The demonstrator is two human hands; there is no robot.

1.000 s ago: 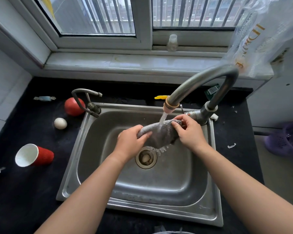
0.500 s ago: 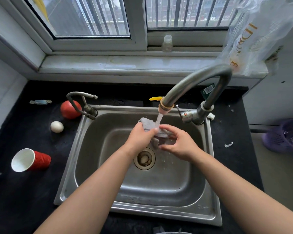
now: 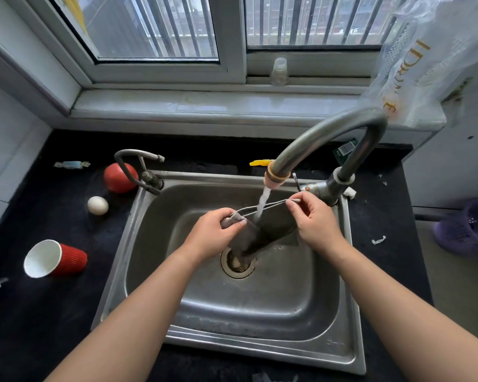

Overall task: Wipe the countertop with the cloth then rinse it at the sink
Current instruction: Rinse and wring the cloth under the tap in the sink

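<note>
A wet grey cloth (image 3: pixel 271 230) hangs spread out over the steel sink (image 3: pixel 260 312), its lower end drooping onto the drain (image 3: pixel 236 267). My left hand (image 3: pixel 214 234) pinches its left top corner and my right hand (image 3: pixel 313 223) pinches its right top corner. The top edge is pulled taut between them. Water runs from the curved grey faucet (image 3: pixel 323 136) onto that edge. The dark countertop (image 3: pixel 33 312) surrounds the sink.
On the counter to the left lie a tipped red paper cup (image 3: pixel 55 259), a white egg (image 3: pixel 97 205), a red ball (image 3: pixel 119 177) and a wrapped candy (image 3: pixel 71 164). A small second tap (image 3: pixel 138 166) stands at the sink's left corner. A purple basket (image 3: pixel 472 230) sits at right.
The cloth was bunched between both hands under the stream. My hands have moved apart and the cloth is now stretched open, hanging down to the drain.
</note>
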